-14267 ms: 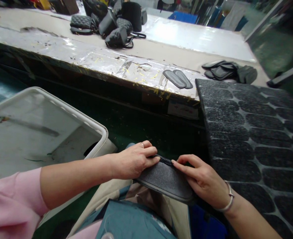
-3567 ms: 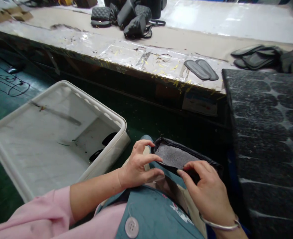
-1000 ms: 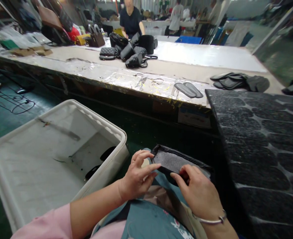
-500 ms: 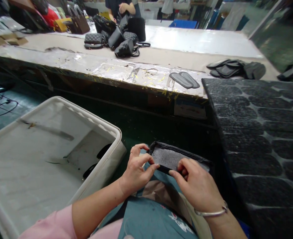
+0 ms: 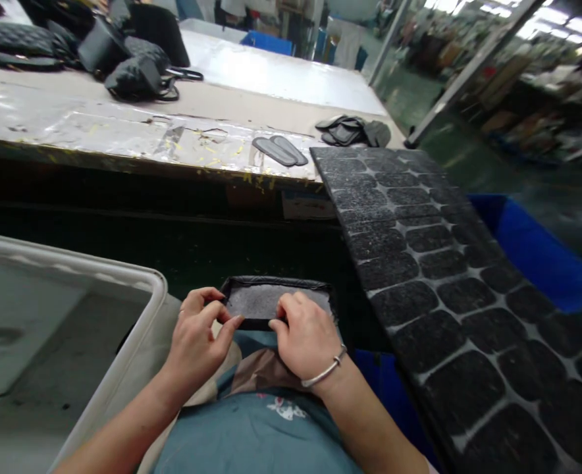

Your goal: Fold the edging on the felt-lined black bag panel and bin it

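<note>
Item: grey felt panel on my lap, long axis left to right. My left hand pinches its near-left corner; my right hand presses closed on the near edge, equally close.

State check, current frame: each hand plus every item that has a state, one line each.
left hand: pinching the near left edge of the grey felt piece
right hand: gripping its near edge
grey felt piece: flat on the lap, black rim turned up
white tub: open, no lid
black sheet: die-cut, ovals in place
quilted bags: piled on the table
</note>
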`<state>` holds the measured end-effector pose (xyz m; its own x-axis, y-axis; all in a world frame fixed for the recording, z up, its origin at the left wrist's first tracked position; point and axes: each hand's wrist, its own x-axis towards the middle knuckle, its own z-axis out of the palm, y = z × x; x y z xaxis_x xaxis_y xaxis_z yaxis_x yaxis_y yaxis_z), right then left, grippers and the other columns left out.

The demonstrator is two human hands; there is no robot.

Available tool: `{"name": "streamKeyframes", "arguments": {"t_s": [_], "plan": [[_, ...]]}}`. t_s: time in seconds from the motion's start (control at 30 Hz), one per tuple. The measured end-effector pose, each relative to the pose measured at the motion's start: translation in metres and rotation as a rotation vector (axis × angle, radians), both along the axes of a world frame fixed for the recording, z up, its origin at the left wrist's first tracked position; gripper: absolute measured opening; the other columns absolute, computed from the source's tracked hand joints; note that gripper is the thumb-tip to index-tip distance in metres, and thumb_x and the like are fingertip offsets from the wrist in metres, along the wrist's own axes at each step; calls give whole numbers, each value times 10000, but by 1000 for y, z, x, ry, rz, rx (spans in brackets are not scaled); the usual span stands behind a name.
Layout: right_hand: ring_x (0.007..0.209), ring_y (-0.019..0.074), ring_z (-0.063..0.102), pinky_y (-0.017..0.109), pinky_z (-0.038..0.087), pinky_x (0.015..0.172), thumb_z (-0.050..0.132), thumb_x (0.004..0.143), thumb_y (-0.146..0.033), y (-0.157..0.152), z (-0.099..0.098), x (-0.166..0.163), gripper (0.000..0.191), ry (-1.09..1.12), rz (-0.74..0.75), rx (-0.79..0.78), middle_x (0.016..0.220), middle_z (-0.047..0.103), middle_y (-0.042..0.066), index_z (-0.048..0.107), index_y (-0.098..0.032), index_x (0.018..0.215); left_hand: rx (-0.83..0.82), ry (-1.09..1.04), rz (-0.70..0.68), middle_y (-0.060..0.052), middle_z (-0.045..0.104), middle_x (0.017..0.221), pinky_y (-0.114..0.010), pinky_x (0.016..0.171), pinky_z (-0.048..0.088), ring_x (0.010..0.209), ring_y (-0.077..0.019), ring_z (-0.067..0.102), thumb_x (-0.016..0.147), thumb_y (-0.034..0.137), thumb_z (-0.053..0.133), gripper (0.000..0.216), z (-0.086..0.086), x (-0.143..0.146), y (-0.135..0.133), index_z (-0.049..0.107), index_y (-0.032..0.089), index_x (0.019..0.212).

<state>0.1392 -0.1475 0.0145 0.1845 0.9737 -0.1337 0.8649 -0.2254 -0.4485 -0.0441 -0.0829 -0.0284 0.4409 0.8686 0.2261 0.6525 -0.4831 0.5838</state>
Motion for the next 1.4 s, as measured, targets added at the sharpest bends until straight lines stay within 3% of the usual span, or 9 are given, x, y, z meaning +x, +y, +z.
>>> {"name": "streamKeyframes", "arguments": {"t_s": [0.13,0.23,0.37,0.43,0.57,0.7,0.9,1.17,1.4], "plan": [[813,170,574,276,433,715,520,784,-59,-8,-1,1,179,43,-30,51,863,576,15,547,-226,842,22,24,-20,-63,489,1023,-352,792,444,957,-218,526,814,387,609,255,0,2,2,585,180,667],[868,186,561,303,450,769,437,767,6,-25,8,12,308,30,-111,229,934,572,50,560,-213,946,70,17,0,-63,479,1058,-367,827,462,1003,-230,522,806,390,632,228,0,0,-4,613,189,700],[810,181,555,323,468,772,503,835,-131,-64,7,50,166,74,-283,460,872,568,38,568,-203,970,285,-78,117,-92,410,1226,-424,922,470,1172,-281,446,765,319,703,240,2,-1,-14,629,222,972],[831,183,579,335,487,787,568,849,-281,-83,-12,67,195,230,-443,447,936,602,42,592,-214,1030,404,-101,61,-91,377,1321,-478,1004,423,1259,-301,396,770,233,696,395,7,3,-17,571,263,1143],[974,218,611,380,517,835,491,880,-497,-96,-69,72,424,788,-788,352,1049,630,83,556,-196,1172,410,132,-381,-53,490,1356,-602,1123,163,1347,-322,324,843,195,579,423,16,21,-21,526,286,1252],[1053,216,606,370,520,853,372,902,-571,-74,-105,50,539,1012,-881,432,1125,623,113,485,-181,1257,388,293,-520,-63,549,1321,-535,1155,101,1302,-266,415,891,240,493,402,15,37,-22,520,220,1292],[1214,198,507,361,450,967,214,932,-564,-39,-107,28,586,968,-871,459,1318,549,88,447,-200,1328,418,330,-566,-54,512,1361,-394,1117,286,1314,-245,401,882,181,478,420,6,33,-16,523,195,1299],[1179,241,527,390,396,1005,233,903,-592,-32,-94,15,625,714,-1042,485,1236,593,150,552,-130,1177,411,237,-565,-21,471,1398,-398,1145,186,1331,-253,368,905,179,410,424,-6,29,-12,497,184,1320],[1117,253,563,378,408,966,254,893,-572,-27,-85,16,636,515,-1034,482,1178,615,191,571,-80,1143,355,202,-601,-16,410,1441,-402,1161,124,1357,-274,314,887,244,477,471,-13,28,-8,459,172,1352]]}}
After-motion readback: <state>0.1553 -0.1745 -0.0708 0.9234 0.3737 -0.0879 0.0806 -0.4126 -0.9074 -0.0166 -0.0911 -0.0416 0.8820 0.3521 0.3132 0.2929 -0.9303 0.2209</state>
